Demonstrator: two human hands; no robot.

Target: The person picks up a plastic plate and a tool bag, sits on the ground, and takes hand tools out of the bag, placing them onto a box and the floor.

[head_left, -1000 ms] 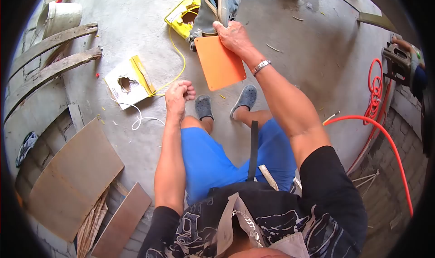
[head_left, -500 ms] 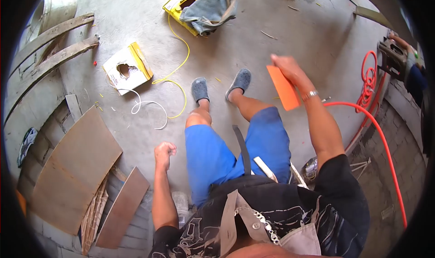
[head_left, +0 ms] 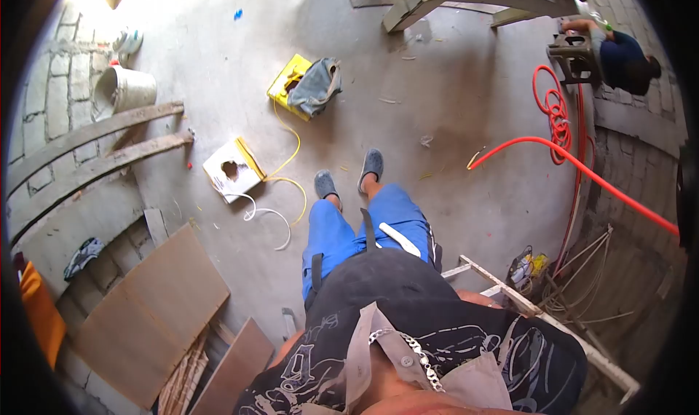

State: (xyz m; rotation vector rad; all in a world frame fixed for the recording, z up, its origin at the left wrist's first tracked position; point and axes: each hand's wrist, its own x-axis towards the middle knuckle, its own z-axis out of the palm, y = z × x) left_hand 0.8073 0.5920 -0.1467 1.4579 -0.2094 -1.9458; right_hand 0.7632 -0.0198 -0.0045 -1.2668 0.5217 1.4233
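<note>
Neither of my hands shows; they are behind or below my body. A bit of my left arm (head_left: 286,347) appears beside my shirt, near a leaning brown board (head_left: 237,371). On the right, a patch of skin (head_left: 477,297) is visible next to a whitish ladder (head_left: 502,287), but the hand itself is hidden. A white-handled item (head_left: 399,239) and dark straps (head_left: 369,229) hang at my waist over blue shorts. The flat orange piece seen earlier is out of sight.
Ahead lie a white box (head_left: 233,169) with wire and a yellow box (head_left: 291,87) under grey cloth. A red hose (head_left: 582,171) runs along the right, near a seated person (head_left: 626,62). Curved beams (head_left: 95,135), a bucket (head_left: 125,91) and boards (head_left: 153,306) stand left.
Both hands have dropped out of view, the right one with the flat orange piece. The camera view has shifted, showing more of the far floor, the seated person and the ladder.
</note>
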